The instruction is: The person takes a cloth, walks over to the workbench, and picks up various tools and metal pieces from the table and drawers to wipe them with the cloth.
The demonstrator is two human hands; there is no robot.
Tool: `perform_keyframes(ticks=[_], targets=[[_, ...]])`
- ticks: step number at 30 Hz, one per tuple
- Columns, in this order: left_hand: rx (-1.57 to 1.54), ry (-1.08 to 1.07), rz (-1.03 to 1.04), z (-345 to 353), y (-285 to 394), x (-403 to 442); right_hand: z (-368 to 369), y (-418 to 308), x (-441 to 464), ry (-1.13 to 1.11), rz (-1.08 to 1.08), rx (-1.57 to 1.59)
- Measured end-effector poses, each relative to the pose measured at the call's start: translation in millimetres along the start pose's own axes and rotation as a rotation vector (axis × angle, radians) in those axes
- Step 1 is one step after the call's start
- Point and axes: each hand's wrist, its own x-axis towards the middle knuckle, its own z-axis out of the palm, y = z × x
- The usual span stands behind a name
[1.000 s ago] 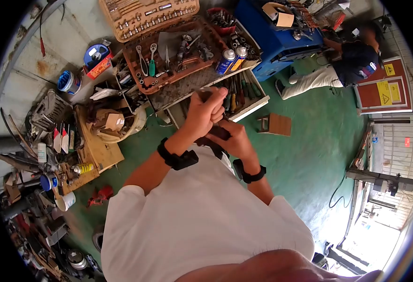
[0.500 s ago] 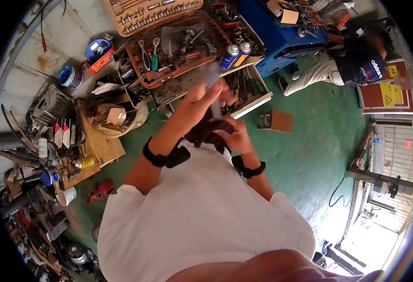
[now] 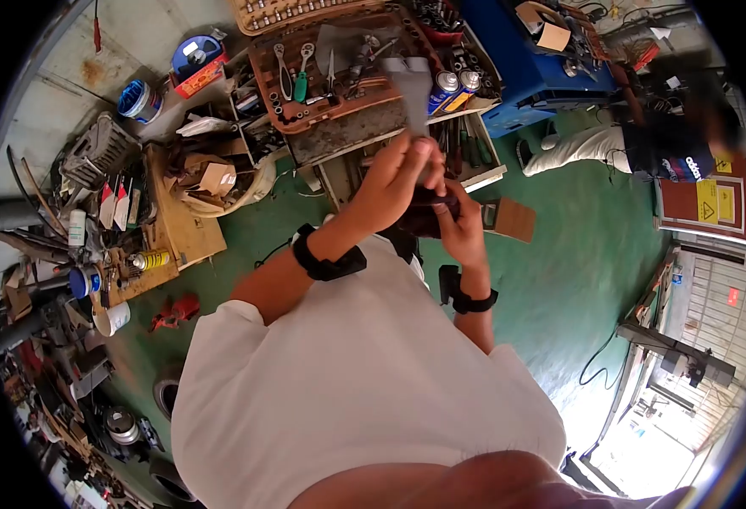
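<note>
My left hand (image 3: 394,182) is closed around the lower part of a grey flat metal tool (image 3: 413,93). The tool points away from me over the drawers; its far end is broad, slightly notched and blurred. Close beside it, my right hand (image 3: 464,229) is closed on a dark reddish-brown cloth (image 3: 421,222), near the tool's lower end. The fingers hide much of the cloth and the tool's near end. Past the hands lies a brown tool case (image 3: 305,119) with ratchets (image 3: 302,72) and sockets in it.
Two spray cans (image 3: 445,89) stand right of the case, above an open drawer (image 3: 485,174) of hand tools. A small wooden stool (image 3: 513,220) is on the green floor. A person (image 3: 644,148) is beside the blue cabinet (image 3: 517,76). Left is a cluttered wooden bench (image 3: 190,229).
The grey tool has swung more upright and now extends farther out past my left hand. Both hands have shifted right in the view, which has also moved slightly.
</note>
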Motion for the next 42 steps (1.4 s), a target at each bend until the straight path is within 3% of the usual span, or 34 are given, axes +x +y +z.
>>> perform_keyframes(ticks=[2,4,6,7,10,11,13,16,20,22,26,29,31,34,36,38,42], targets=[[-0.199,0.256,0.051,-9,11,-2,-12,1,2,-0.005,0.016,-0.031],[-0.097,0.284,0.082,-16,19,3,-29,16,0,0.126,0.09,0.201],[0.057,0.146,-0.187,-23,22,3,-29,13,7,0.164,0.018,0.224],[0.161,0.097,-0.226,-25,15,3,-30,5,11,0.211,-0.051,0.237],[0.445,-0.016,-0.096,-15,3,4,-16,-28,35,0.329,-0.164,0.29],[0.492,-0.082,-0.148,-11,11,5,-8,-34,40,0.34,-0.154,0.287],[0.498,-0.117,-0.129,-1,17,4,7,-40,53,0.536,-0.03,0.734],[0.529,-0.159,-0.158,-4,15,1,8,-47,62,0.414,-0.042,0.564],[0.671,-0.222,-0.208,-20,19,-1,-3,-39,74,0.426,-0.013,0.429],[0.696,-0.241,-0.222,-33,22,-4,-18,-35,80,0.554,-0.107,0.288],[0.769,-0.34,-0.307,-93,-5,-25,-80,-23,85,0.923,-0.1,0.476],[0.751,-0.231,-0.452,-143,-49,-50,-110,-6,68,0.877,-0.028,0.452],[0.602,-0.133,-0.942,-173,-78,-56,-121,31,51,0.832,0.06,0.347],[0.538,-0.106,-1.12,-187,-105,-61,-113,80,17,0.735,0.198,0.188],[0.541,-0.063,-1.17,-198,-146,-79,-100,102,-4,0.669,0.432,0.163],[0.408,-0.014,-1.195,-195,-167,-78,-89,134,-23,0.609,0.447,0.093],[0.232,0.12,-1.256,-192,-218,-82,-72,123,-33,0.442,0.599,-0.026]])
